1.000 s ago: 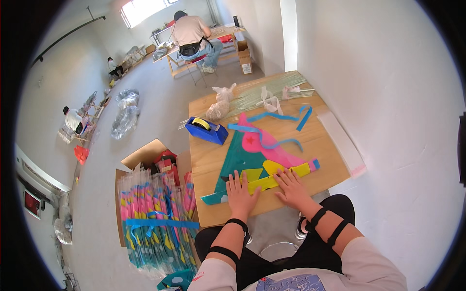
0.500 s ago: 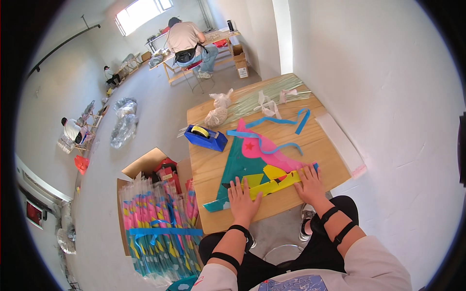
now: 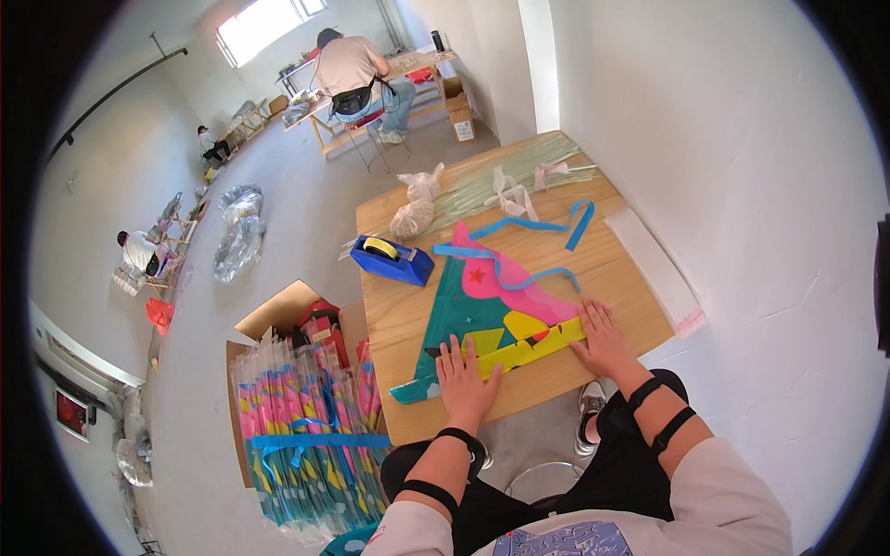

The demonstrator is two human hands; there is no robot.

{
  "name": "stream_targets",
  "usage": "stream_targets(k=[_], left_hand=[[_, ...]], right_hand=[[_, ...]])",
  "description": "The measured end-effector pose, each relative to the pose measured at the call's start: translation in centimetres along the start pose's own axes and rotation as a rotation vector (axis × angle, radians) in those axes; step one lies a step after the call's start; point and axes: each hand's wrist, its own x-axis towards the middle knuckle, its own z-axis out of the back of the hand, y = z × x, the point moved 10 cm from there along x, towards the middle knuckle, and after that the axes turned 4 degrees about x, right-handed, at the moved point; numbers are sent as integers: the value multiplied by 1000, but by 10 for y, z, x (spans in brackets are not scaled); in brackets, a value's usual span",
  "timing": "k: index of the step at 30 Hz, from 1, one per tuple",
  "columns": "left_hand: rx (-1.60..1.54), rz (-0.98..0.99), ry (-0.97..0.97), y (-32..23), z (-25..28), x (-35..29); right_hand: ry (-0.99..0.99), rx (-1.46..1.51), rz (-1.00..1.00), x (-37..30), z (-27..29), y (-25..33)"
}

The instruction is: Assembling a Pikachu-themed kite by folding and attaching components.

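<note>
A triangular kite sail (image 3: pixel 464 310) in teal, pink and yellow lies on the wooden table (image 3: pixel 408 408) before me. Its near edge is folded over into a long yellow strip (image 3: pixel 533 352). My left hand (image 3: pixel 466 382) rests flat with fingers spread on the left part of this fold. At the fold's right end, my right hand (image 3: pixel 604 341) lies flat, its fingers pointing away from me and covering the corner. A loose blue ribbon (image 3: pixel 519 279) curls across the pink part and the sail's tip. Neither hand grips anything.
Behind the sail are a blue tape dispenser (image 3: pixel 394 263), a tied plastic bag (image 3: pixel 413 218), pale thin rods (image 3: pixel 473 199) and white ties (image 3: pixel 513 196). A cardboard box (image 3: pixel 269 315) with bundled kites (image 3: pixel 311 417) stands left of the table. A wall (image 3: pixel 751 232) rises at right.
My right hand has shifted slightly right and away along the fold and now lies flatter, hiding the blue corner seen before. The left hand stays in place.
</note>
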Motion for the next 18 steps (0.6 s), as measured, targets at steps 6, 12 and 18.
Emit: stream_targets(k=[6,12,18], left_hand=[[-15,-5,-7,-1,0,-2],[-698,143,-186,52,-14,-1],[-1655,466,-131,121,-41,-6]], right_hand=[[34,35,-2,0,-2,-6],[22,56,-31,5,3,4],[24,23,-47,5,8,4]])
